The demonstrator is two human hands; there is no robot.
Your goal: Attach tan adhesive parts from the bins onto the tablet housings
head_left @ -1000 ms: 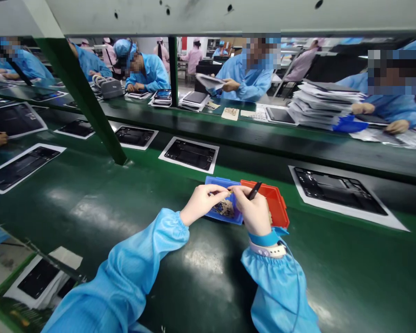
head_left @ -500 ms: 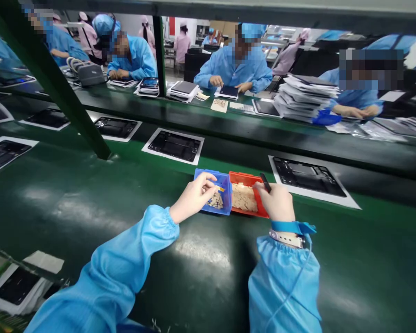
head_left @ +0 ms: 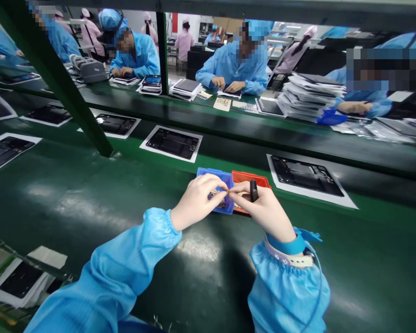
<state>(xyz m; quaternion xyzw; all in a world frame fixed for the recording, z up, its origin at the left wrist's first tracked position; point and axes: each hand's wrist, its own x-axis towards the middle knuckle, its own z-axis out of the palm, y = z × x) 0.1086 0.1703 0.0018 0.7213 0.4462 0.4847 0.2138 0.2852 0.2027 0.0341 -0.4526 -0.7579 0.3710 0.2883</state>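
My left hand [head_left: 199, 199] is closed in a pinch over the blue bin [head_left: 217, 173], which holds small tan and dark pieces. Its fingertips meet those of my right hand [head_left: 268, 210] at a tiny yellowish piece [head_left: 228, 192], mostly hidden by the fingers. A short black pen-like tool [head_left: 253, 190] sticks up from my right hand, held in its grip. Beneath that hand is the red bin [head_left: 251, 177], side by side with the blue one. Its tan pieces are largely covered by my hand.
Tablet housings on white sheets lie along the green bench, one [head_left: 307, 175] at right and another [head_left: 173, 143] left of the bins. A green post [head_left: 65, 88] slants across the left. Opposite, co-workers in blue sit by a tall stack of sheeted tablets [head_left: 310, 97].
My right hand has moved left from the red bin to meet my left hand, fingertips together. The black tool now stands more upright. My left hand has shifted slightly right.
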